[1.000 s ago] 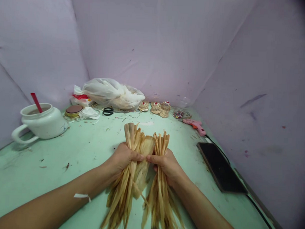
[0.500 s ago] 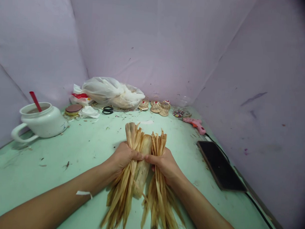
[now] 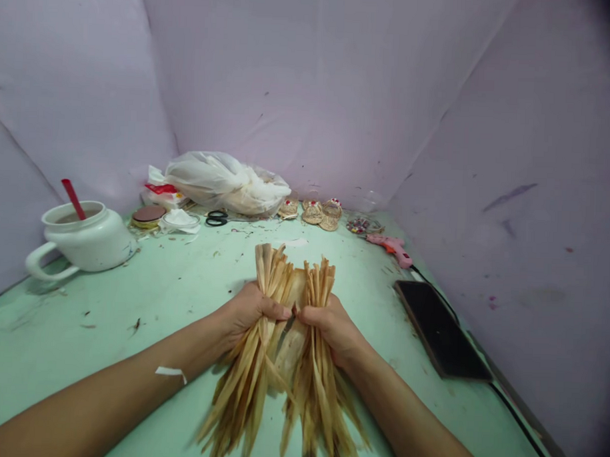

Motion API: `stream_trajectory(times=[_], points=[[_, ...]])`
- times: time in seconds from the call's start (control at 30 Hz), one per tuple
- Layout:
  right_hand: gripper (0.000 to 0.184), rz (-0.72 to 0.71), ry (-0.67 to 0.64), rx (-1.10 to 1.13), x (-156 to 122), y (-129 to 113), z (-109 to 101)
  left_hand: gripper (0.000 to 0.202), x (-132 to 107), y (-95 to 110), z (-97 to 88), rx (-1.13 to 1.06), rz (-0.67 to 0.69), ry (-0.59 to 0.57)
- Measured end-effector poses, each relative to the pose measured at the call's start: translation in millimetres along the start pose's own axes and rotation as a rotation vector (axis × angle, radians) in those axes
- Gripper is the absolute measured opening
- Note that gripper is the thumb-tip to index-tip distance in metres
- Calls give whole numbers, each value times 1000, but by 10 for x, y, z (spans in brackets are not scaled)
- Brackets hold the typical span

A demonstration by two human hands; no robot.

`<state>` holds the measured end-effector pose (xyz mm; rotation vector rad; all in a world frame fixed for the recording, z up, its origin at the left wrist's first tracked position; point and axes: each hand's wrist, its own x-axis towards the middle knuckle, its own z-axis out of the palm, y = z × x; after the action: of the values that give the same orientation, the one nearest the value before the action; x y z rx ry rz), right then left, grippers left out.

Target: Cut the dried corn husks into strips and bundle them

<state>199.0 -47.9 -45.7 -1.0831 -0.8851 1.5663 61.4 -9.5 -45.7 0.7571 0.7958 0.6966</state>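
Note:
My left hand is closed round a bundle of dried, straw-coloured leaf strips, whose ends fan out toward me. A second bundle of strips is gripped by my right hand. Between the bundles lies a wider, pale leaf piece, with a dark slit between my two thumbs. Both thumbs press on this piece, and their tips sit slightly apart. The other fingers are mostly hidden behind the strips.
A white pot-like mug stands left. Along the back lie a white plastic bag, black-handled scissors, small woven slippers and beads. At right are a pink glue gun and a dark phone-like slab on the green table.
My thumbs have moved slightly apart. A dark slit now shows in the wide leaf piece between them. Both hands keep hold of their bundles.

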Motion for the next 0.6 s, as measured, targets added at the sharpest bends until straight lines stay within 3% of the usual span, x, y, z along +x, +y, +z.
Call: stream_trajectory(times=[0.17, 0.3, 0.43, 0.6], points=[[23, 106, 11, 96, -2, -73, -24, 23, -4, 44, -30, 18, 10, -51], [22, 210, 52, 290, 20, -245, -145, 13, 18, 109, -100, 74, 2, 21], [25, 129, -41, 389, -11, -457, -366, 9, 80, 146, -197, 90, -31, 120], [20, -106, -99, 431, -133, -683, -621, 5, 145, 171, -272, 61, -112, 187]])
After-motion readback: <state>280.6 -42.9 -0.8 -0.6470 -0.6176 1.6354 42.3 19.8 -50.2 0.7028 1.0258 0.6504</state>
